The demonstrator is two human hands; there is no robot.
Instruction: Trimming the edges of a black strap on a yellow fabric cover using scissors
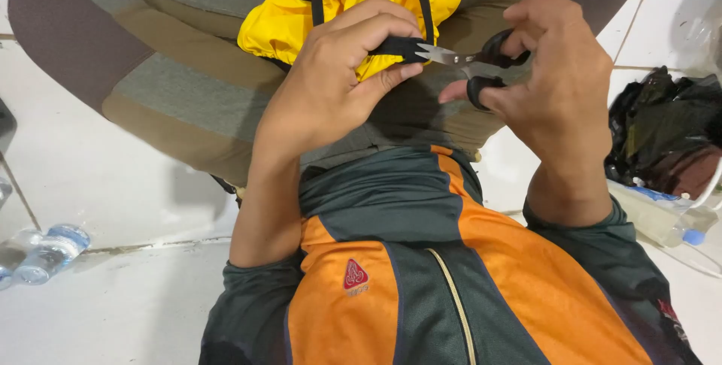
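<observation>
Over the lap, head view: left hand [338, 79] pinches the black strap [398, 47] of a yellow fabric piece [301, 23], fingers closed tight on it.
Right hand [553, 72] grips small scissors [466, 60], fingers through black loops, steel blades nearly shut at the strap's end. Snipping looks under way; a clean cut needs taut webbing. Cloth is crinkly, puffy, black-edged; white tile floor [98, 177] below.

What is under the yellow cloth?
Under the yellow cloth are the person's olive trousers. The left hand pinches its black trim by the scissors in the right hand. What lies inside its folds is hidden.
</observation>
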